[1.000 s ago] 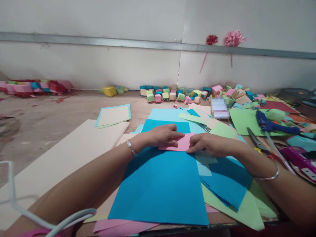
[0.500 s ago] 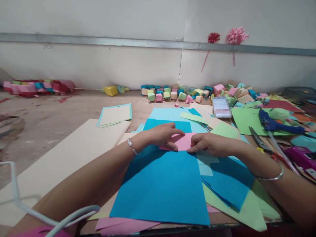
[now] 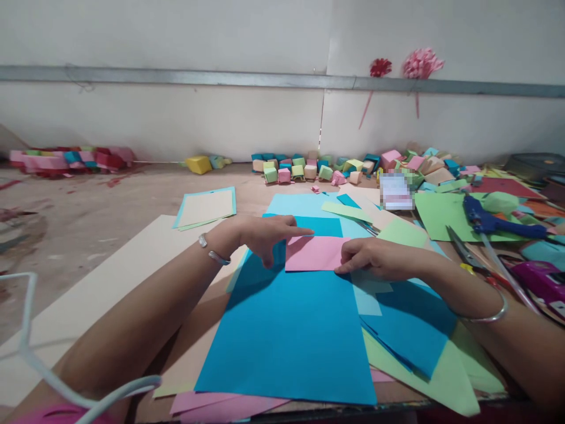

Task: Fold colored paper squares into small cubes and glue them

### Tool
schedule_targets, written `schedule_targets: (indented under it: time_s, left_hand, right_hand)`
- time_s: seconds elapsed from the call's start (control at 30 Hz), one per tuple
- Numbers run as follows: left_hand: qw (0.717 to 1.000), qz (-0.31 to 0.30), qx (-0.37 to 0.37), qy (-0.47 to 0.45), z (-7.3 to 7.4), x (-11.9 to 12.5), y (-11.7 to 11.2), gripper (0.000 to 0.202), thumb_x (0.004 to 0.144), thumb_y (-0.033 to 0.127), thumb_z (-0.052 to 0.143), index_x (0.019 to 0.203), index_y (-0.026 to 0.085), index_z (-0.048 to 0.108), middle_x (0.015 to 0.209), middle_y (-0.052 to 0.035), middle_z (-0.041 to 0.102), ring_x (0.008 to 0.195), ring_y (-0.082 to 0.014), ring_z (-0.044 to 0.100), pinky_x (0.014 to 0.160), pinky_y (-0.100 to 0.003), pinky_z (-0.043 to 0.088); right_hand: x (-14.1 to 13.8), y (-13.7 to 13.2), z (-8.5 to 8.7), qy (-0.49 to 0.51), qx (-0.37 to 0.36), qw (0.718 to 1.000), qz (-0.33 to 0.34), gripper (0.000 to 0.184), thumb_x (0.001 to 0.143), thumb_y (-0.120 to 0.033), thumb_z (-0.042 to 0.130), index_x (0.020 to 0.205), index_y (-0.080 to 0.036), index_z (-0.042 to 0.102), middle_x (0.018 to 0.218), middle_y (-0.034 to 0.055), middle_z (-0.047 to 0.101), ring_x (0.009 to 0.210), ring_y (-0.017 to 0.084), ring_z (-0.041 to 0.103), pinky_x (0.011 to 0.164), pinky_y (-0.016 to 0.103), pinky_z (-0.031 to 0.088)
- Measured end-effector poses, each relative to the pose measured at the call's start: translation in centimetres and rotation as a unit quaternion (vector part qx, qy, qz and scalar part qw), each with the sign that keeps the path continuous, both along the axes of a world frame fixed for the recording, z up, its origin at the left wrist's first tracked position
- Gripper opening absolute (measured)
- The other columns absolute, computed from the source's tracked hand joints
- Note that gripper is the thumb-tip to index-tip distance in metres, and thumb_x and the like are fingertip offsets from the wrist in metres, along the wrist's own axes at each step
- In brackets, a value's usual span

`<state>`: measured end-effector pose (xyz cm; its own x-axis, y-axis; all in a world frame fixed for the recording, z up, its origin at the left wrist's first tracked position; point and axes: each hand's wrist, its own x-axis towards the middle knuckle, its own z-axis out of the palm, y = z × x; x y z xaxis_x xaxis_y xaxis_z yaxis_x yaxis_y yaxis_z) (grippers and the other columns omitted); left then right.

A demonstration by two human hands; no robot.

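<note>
A small pink sheet of paper [image 3: 311,254], possibly folded, lies flat across a large blue sheet [image 3: 286,330]. My right hand [image 3: 373,258] has its fingers curled at the pink paper's right end, with a fingertip down on the lower right corner. At the upper left edge of the pink paper is my left hand [image 3: 269,234], its index finger stretched out along that edge and its thumb apart over the blue sheet. Nothing is gripped in the left hand.
Scissors [image 3: 468,250], a blue glue gun [image 3: 503,224] and a magenta device [image 3: 538,282] lie at the right. Small paper boxes [image 3: 298,168] line the wall. A large cream sheet [image 3: 145,259] and a small paper stack [image 3: 207,206] are on the left. A white cable [image 3: 30,341] crosses the lower left.
My left hand has slid left off the middle of the pink paper, uncovering its left part, and its thumb has lifted from the lower edge. My right hand has stayed in place.
</note>
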<state>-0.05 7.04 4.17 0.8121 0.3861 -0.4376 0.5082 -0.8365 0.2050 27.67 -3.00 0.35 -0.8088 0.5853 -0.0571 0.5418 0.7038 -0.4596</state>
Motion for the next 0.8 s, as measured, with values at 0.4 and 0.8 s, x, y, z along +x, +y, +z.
schedule_targets:
  time_s: [0.4, 0.8]
  left_hand:
    - [0.979, 0.025, 0.155, -0.132, -2.3, 4.5, -4.8, 0.046, 0.075, 0.057, 0.07, 0.098, 0.017, 0.064, 0.101, -0.0093, 0.059, 0.09, -0.0247, 0.055, 0.069, -0.03, 0.039]
    - [0.94, -0.097, 0.304, -0.122, -3.1, 4.9, -4.9, 0.018, 0.087, 0.008, 0.047, 0.087, 0.014, 0.064, 0.083, -0.0088, 0.066, 0.07, -0.0191, 0.062, 0.052, -0.027, 0.033]
  right_hand:
    - [-0.2, 0.4, -0.8, 0.048, 0.167, 0.979, -0.106, 0.034, 0.092, -0.014, 0.045, 0.116, -0.02, 0.068, 0.102, 0.0105, 0.069, 0.091, 0.019, 0.062, 0.078, 0.032, 0.048]
    - [1.4, 2.6, -3.7, 0.108, 0.192, 0.941, -0.257, 0.057, 0.074, -0.001, 0.04, 0.121, -0.021, 0.065, 0.115, 0.0085, 0.068, 0.101, 0.022, 0.063, 0.09, 0.038, 0.049]
